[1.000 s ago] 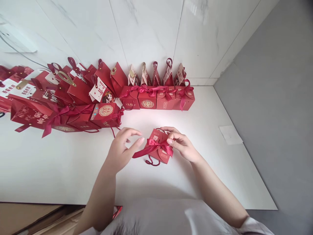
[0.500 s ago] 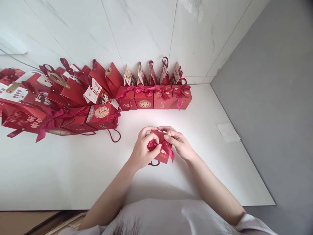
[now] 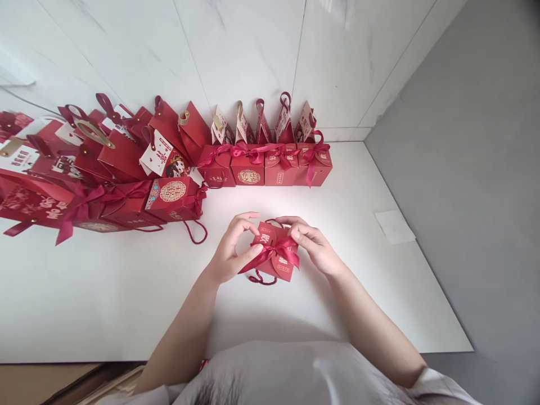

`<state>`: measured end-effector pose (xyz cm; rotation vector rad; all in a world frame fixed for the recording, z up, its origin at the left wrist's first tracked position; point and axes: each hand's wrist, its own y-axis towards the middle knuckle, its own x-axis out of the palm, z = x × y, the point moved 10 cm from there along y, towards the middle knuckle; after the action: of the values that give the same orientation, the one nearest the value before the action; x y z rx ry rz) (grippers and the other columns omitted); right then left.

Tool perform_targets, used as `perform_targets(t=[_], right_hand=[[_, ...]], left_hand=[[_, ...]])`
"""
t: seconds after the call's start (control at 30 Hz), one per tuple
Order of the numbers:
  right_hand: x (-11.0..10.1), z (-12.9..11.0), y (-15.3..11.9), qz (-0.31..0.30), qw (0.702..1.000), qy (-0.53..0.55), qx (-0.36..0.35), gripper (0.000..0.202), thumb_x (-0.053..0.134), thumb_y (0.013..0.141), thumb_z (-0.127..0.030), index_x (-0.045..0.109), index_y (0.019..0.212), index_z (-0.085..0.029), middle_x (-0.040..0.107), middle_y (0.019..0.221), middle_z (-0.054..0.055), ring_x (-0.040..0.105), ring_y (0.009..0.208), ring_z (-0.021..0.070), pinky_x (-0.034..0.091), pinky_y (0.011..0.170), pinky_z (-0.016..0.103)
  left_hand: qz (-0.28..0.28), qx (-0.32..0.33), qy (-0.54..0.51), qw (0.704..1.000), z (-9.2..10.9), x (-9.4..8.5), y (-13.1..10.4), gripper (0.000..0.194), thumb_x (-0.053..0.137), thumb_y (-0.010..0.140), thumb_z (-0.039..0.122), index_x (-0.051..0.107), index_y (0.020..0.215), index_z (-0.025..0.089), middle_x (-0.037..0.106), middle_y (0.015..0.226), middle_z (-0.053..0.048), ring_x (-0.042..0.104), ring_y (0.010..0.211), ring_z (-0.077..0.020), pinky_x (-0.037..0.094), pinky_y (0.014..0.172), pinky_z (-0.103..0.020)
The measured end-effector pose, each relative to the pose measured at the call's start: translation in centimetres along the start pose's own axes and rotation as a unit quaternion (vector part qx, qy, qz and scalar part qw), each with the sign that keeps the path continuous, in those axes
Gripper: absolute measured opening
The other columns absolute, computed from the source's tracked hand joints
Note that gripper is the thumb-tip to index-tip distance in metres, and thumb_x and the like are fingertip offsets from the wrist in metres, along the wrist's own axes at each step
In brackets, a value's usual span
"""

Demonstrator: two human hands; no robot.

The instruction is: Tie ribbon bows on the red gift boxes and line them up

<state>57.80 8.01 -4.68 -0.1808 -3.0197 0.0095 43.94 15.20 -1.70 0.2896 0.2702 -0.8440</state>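
At our 12 o'clock, a marbled tile wall is rising behind the white table at which we are working. Toward 10 o'clock, a crowded cluster of red gift boxes is filling the back of the table, many showing strap handles. Straight on at 12 o'clock, four ribbon-tied red boxes are standing side by side, with smaller tent-shaped boxes lining up behind them. A sheet of white paper is lying near the table's edge, at about 3 o'clock from our hands. We are keeping one red printed gift box on the table in front of us, between both hands and apart from the rows. Our left hand is staying loosely open at its 9 o'clock side, the thumb resting on the ribbon and the forefinger curling clear of it. Our right hand is nearly closing at 2 o'clock, thumb and forefinger seeming to pinch the bow's edge. As we are judging it, the closing and tying are looking done: the rounded flaps are meeting on top, and the satin ribbon is crossing them in a bow. Only its uneven spread is looking unfinished, one end trailing toward 8 o'clock. A twisted cord handle is looping out at 6 o'clock.
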Motion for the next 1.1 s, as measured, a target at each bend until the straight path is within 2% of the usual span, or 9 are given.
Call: perform_targets(t=[0.1, 0.2, 0.5, 0.6, 0.7, 0.8, 0.87, 0.93, 1.1], right_hand=[[-0.1, -0.1, -0.2, -0.006, 1.000, 0.000, -0.001, 0.036, 0.058, 0.093, -0.047, 0.060, 0.067, -0.023, 0.058, 0.128, 0.004, 0.050, 0.128, 0.0260, 0.039, 0.106, 0.041], [0.0, 0.0, -0.2, -0.013, 1.000, -0.002, 0.003, 0.034, 0.058, 0.094, -0.045, 0.062, 0.068, -0.023, 0.058, 0.128, 0.004, 0.049, 0.129, 0.0254, 0.038, 0.107, 0.040], [0.6, 0.0, -0.2, -0.036, 0.999, -0.008, -0.006, 0.034, 0.057, 0.095, -0.044, 0.061, 0.069, -0.022, 0.057, 0.129, 0.004, 0.049, 0.129, 0.0255, 0.041, 0.105, 0.040], [-0.1, -0.9, -0.5, 0.011, 0.996, -0.073, -0.041, 0.019, 0.056, 0.096, -0.040, 0.063, 0.086, -0.025, 0.055, 0.130, 0.006, 0.049, 0.128, 0.0255, 0.041, 0.104, 0.042], [-1.3, -3.7, -1.7, 0.099, 0.962, -0.214, -0.135, 0.011, 0.059, 0.094, -0.032, 0.060, 0.103, -0.026, 0.058, 0.114, 0.008, 0.054, 0.114, 0.0250, 0.044, 0.096, 0.043], [-0.2, -5.9, -3.1, 0.091, 0.914, -0.334, -0.210, 0.004, 0.063, 0.091, -0.026, 0.061, 0.094, -0.024, 0.060, 0.089, 0.005, 0.057, 0.088, 0.0222, 0.046, 0.082, 0.041], [0.6, -6.0, -3.3, 0.069, 0.898, -0.382, -0.205, 0.009, 0.068, 0.088, -0.029, 0.061, 0.091, -0.023, 0.060, 0.084, 0.004, 0.055, 0.080, 0.0212, 0.045, 0.078, 0.040], [1.0, -5.7, -3.2, 0.062, 0.897, -0.400, -0.176, 0.013, 0.069, 0.087, -0.032, 0.060, 0.089, -0.022, 0.060, 0.083, 0.004, 0.054, 0.078, 0.0207, 0.044, 0.076, 0.040], [0.9, -4.8, -2.8, 0.054, 0.932, -0.335, -0.124, 0.013, 0.058, 0.094, -0.024, 0.056, 0.081, -0.022, 0.058, 0.079, 0.002, 0.052, 0.074, 0.0174, 0.044, 0.071, 0.034]], left_hand=[[-0.017, 0.020, 0.006, 1.000, 0.1, -0.1, 0.0, 0.008, 0.061, 0.089, 0.028, 0.057, 0.087, 0.021, 0.048, 0.137, -0.009, 0.042, 0.136, -0.0263, 0.035, 0.113, -0.045], [-0.025, 0.026, -0.001, 0.999, 0.0, 0.0, 0.1, 0.012, 0.061, 0.089, 0.026, 0.061, 0.079, 0.020, 0.052, 0.134, -0.008, 0.045, 0.133, -0.0251, 0.037, 0.113, -0.043], [-0.026, -0.002, -0.023, 0.999, -0.8, 0.5, 0.2, 0.026, 0.053, 0.094, 0.033, 0.065, 0.077, 0.018, 0.051, 0.132, -0.010, 0.056, 0.121, -0.0245, 0.041, 0.110, -0.041], [-0.015, -0.013, -0.032, 0.999, -1.1, 0.6, 0.2, 0.027, 0.053, 0.094, 0.032, 0.064, 0.075, 0.017, 0.051, 0.132, -0.010, 0.058, 0.117, -0.0242, 0.044, 0.106, -0.040], [0.011, -0.011, -0.036, 0.999, -1.1, 0.6, 0.1, 0.027, 0.054, 0.094, 0.032, 0.063, 0.074, 0.017, 0.053, 0.130, -0.010, 0.059, 0.115, -0.0242, 0.048, 0.102, -0.039], [0.040, 0.012, -0.019, 0.999, -0.6, 0.6, 0.1, 0.027, 0.053, 0.094, 0.030, 0.063, 0.072, 0.017, 0.056, 0.124, -0.010, 0.056, 0.120, -0.0253, 0.048, 0.099, -0.038], [0.051, 0.026, -0.006, 0.998, -0.2, 0.7, 0.2, 0.027, 0.053, 0.094, 0.029, 0.062, 0.072, 0.017, 0.057, 0.121, -0.010, 0.056, 0.120, -0.0250, 0.048, 0.098, -0.038], [0.055, 0.037, 0.002, 0.998, 0.0, 0.7, 0.2, 0.026, 0.053, 0.094, 0.027, 0.062, 0.072, 0.017, 0.058, 0.120, -0.010, 0.057, 0.119, -0.0242, 0.048, 0.096, -0.037], [0.055, 0.044, 0.016, 0.997, 0.0, 0.6, 0.2, 0.024, 0.054, 0.094, 0.023, 0.060, 0.071, 0.017, 0.058, 0.120, -0.010, 0.057, 0.118, -0.0226, 0.047, 0.095, -0.035]])
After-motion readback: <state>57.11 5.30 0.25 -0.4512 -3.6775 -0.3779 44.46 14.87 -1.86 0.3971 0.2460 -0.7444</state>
